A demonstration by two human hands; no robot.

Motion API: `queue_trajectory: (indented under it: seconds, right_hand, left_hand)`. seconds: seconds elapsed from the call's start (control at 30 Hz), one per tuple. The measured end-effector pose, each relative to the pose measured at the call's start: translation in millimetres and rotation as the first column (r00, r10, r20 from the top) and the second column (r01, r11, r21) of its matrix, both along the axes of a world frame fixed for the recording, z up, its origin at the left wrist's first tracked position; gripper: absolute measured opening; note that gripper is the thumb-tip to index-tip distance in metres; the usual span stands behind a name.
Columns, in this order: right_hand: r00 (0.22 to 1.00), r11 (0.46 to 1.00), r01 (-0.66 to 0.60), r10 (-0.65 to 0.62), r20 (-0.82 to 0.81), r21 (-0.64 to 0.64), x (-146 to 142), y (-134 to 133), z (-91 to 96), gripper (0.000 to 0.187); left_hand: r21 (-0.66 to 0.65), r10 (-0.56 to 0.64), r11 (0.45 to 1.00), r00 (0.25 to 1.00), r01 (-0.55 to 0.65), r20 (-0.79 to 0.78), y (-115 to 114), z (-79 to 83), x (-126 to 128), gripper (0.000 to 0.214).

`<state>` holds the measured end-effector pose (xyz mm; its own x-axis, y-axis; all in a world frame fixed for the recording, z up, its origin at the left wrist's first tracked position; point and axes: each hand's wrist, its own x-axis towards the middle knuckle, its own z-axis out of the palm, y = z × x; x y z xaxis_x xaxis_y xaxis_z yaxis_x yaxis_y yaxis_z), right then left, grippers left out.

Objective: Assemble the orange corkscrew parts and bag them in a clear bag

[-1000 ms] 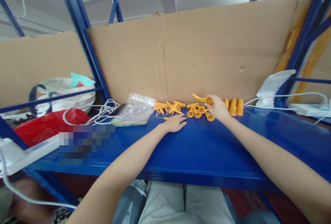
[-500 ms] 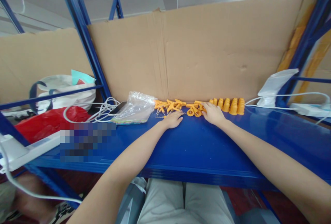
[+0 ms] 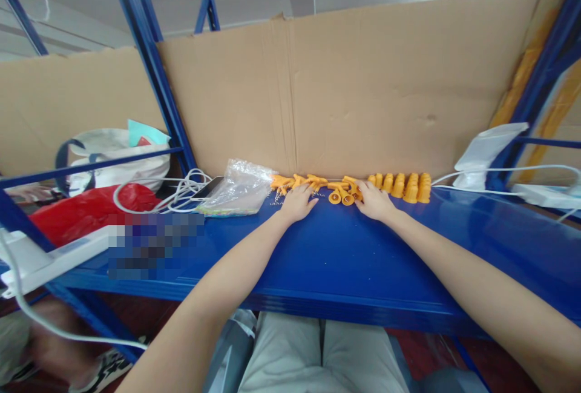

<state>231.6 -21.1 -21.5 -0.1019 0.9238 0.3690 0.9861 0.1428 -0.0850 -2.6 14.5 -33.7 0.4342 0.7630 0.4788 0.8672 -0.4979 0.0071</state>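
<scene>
The left hand (image 3: 297,204) is on the far part of the blue worktop (image 3: 318,260), at the near side of a heap of orange branching pieces (image 3: 318,181). Its fingers point to the far side, over these pieces, and the thumb is spread to the right. Whether the fingers have hold of a piece, I cannot tell. Thin chains (image 3: 278,199) lie just beside this hand, on its left.

The right hand (image 3: 376,202) is at the right end of some orange cone-shaped pieces (image 3: 334,198), which lie down with their round open ends to the near side. Its fingers are a little bent and reach over the last of these pieces. They hide the contact, so I cannot tell how far they are closed or if they grip something.

To the right of this hand, orange figures (image 3: 411,188) stand upright in several rows, close together. All the orange things are near the far edge, before the cardboard sheet (image 3: 363,90).

A clear plastic bag (image 3: 240,190) lies on the left of the heap, next to it. Farther left are white cables (image 3: 181,193) and a red bag (image 3: 97,211). A white packet (image 3: 485,157) leans at the far right.
</scene>
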Motion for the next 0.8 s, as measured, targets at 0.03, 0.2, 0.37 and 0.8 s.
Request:
queue_trajectory:
  seconds: [0.03, 0.2, 0.37, 0.8]
  right_hand:
    - [1.000, 1.000, -0.002, 0.002, 0.000, 0.001, 0.0, 0.1, 0.0, 0.056]
    - [1.000, 1.000, -0.011, 0.011, 0.002, 0.021, 1.5, 2.4, -2.3, 0.055]
    - [1.000, 0.999, -0.020, 0.020, 0.008, 0.030, 4.2, 5.1, -5.2, 0.056]
    - [1.000, 1.000, -0.018, 0.018, 0.003, 0.005, 2.5, 2.5, -2.9, 0.057]
  left_hand:
    - [-0.001, 0.039, 0.999, 0.999, -0.039, -0.029, -7.1, 5.2, 3.6, 0.038]
    - [-0.138, 0.279, 0.945, 0.950, -0.298, -0.137, -29.3, 23.2, 15.3, 0.036]
    - [-0.183, 0.303, 0.920, 0.926, -0.346, -0.226, -26.8, 21.7, 9.3, 0.042]
    - [-0.176, 0.540, 0.820, 0.838, -0.545, -0.079, -12.1, 46.4, -32.6, 0.042]
